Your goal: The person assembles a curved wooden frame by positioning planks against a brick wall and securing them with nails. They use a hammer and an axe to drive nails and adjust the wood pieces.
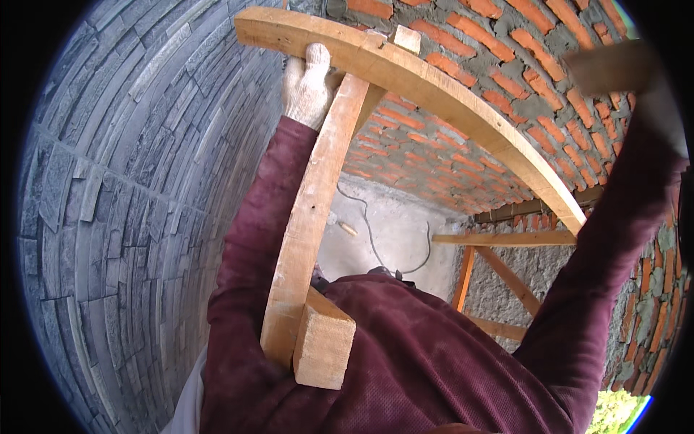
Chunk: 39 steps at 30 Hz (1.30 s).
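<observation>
Left of the long plank (pixel 463 108) stands a grey stone-faced wall (pixel 108 181). The plank, its edges bent by the lens, passes in front of a brick wall (pixel 484 43). Near the plank's left end, the gloved left hand (pixel 307 90) pinches it: thumb on the near face, other fingers passing behind and partly hidden, apparently to steady it. Just right of this hand, a timber (pixel 311 224) meets the plank, presumably as a brace; a wooden block (pixel 325 343) stands beside the timber's end farthest from the plank. Below the plank, a cable (pixel 372 235) lies on the floor (pixel 383 210). Below its right end is a wooden frame (pixel 499 238). Right of the plank, the right hand (pixel 661 108) is blurred near a wooden piece (pixel 611 69); its finger state cannot be told.
</observation>
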Available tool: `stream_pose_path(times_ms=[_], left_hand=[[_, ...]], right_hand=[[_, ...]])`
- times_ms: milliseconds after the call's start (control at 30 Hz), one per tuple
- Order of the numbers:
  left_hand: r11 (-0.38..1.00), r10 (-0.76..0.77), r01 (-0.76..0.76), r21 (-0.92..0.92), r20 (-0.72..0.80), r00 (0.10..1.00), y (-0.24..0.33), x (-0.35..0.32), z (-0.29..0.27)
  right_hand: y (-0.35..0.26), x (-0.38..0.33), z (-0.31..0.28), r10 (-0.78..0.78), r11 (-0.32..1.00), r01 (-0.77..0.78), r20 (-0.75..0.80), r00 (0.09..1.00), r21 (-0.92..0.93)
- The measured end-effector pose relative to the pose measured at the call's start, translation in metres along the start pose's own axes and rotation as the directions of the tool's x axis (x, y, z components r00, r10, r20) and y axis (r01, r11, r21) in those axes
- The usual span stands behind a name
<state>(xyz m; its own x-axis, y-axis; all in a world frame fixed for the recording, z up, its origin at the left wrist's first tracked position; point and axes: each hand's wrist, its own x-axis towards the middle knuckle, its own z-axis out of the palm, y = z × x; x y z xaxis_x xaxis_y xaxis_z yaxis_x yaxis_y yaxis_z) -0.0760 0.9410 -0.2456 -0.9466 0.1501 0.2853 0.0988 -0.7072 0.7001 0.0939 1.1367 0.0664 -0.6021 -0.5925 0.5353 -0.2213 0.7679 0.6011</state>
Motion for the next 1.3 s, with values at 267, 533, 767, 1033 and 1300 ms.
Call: stream_pose_path(times_ms=[267, 533, 767, 1033, 1300], left_hand=[[0.997, 0.079, -0.079, -0.015, 0.026, 0.997, 0.003, 0.013, 0.0], [0.998, 0.033, -0.034, 0.046, 0.014, 0.999, -0.004, 0.007, -0.009], [0.985, 0.077, -0.079, 0.153, 0.02, 0.997, -0.007, 0.015, -0.009], [0.978, 0.164, -0.163, 0.127, 0.008, 0.986, 0.003, 0.001, 0.0], [0.986, 0.073, -0.077, 0.149, 0.028, 0.997, 0.003, 0.006, -0.001]], right_hand=[[-0.038, -0.057, 0.017, 0.426, 0.251, -0.77, 0.647, 0.632, 0.587], [-0.028, -0.017, -0.006, 0.48, 0.327, -0.578, 0.395, 0.783, 0.748], [-0.064, -0.029, 0.037, 0.387, 0.377, -0.871, 0.801, 0.457, 0.315], [-0.012, -0.015, -0.017, 0.621, 0.618, -0.464, -0.033, 0.783, 0.635], [-0.085, -0.031, 0.047, 0.295, 0.662, -0.669, 0.704, 0.646, 0.337]])
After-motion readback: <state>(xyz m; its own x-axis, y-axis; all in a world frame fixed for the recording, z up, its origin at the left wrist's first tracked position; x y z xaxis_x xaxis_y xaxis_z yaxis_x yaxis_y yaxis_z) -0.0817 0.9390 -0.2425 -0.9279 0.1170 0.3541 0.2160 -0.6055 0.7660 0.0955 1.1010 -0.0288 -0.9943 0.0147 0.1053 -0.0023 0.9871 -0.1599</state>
